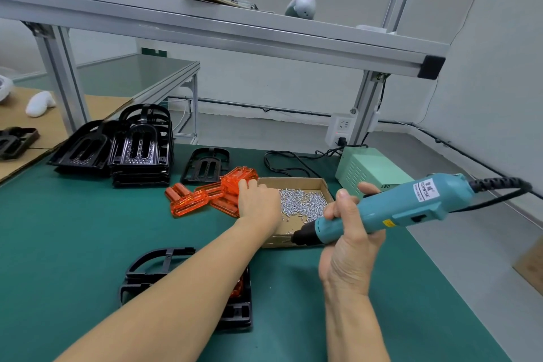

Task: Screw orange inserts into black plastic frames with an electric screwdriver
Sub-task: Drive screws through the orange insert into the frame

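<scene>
Teal screwdriver (382,209) gripped right hand (349,244); left hand (258,203) on inserts (211,194).

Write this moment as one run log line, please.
left hand: reaching onto orange inserts | right hand: grips electric screwdriver | screw box: behind hands | black frame: under left forearm

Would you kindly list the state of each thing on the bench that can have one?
left hand: resting on the orange inserts, fingers fairly straight
right hand: gripping the electric screwdriver
electric screwdriver: lifted, tip over the box
orange inserts: loose pile on the mat
cardboard box: open, holding screws
near black frame: flat, orange insert inside
black frames: stacked
</scene>
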`<move>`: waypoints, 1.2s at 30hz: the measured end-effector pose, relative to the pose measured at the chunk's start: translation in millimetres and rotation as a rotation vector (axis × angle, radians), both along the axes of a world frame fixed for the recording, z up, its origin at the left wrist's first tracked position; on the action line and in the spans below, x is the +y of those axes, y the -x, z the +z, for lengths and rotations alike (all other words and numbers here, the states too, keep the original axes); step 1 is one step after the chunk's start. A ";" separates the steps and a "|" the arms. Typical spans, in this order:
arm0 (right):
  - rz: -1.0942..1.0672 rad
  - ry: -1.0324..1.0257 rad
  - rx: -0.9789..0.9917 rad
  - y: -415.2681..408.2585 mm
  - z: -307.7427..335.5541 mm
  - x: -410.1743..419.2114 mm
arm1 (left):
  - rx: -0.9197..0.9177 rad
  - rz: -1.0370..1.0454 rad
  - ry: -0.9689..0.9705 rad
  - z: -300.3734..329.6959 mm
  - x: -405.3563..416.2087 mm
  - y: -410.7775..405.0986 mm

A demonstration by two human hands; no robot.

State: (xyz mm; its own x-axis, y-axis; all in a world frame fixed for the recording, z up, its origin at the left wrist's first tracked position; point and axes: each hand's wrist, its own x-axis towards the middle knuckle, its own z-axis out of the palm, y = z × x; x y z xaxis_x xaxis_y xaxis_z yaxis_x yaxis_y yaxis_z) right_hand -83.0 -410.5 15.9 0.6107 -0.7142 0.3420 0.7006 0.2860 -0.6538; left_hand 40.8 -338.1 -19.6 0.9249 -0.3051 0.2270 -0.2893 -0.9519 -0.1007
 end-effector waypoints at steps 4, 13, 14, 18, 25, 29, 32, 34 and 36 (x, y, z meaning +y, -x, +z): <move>-0.004 0.014 0.002 0.0 0.1 0.0 | -0.022 -0.030 0.015 1.6 2.8 1.6; 0.007 0.005 0.017 0.7 0.7 -0.2 | 0.017 -0.106 0.086 7.5 12.3 4.5; 0.008 0.000 0.017 0.5 0.7 -0.6 | 0.031 -0.120 0.129 9.3 13.3 6.0; 0.017 0.000 -0.001 2.8 3.3 -1.7 | 0.206 -0.205 0.606 21.0 28.7 22.6; 0.221 -0.127 -0.125 12.8 16.4 6.1 | 0.461 -0.384 1.405 22.6 98.7 94.8; 0.377 -0.208 -0.197 21.3 28.9 19.0 | 0.468 -0.426 1.579 28.8 126.8 119.7; 0.476 -0.258 -0.274 25.0 39.2 29.2 | 0.471 -0.456 1.625 33.1 138.8 128.3; 0.522 -0.250 -0.299 25.9 43.7 35.7 | 0.461 -0.450 1.638 32.6 142.6 129.8; 0.559 -0.224 -0.306 25.8 47.2 42.2 | 0.438 -0.435 1.643 30.6 143.7 129.3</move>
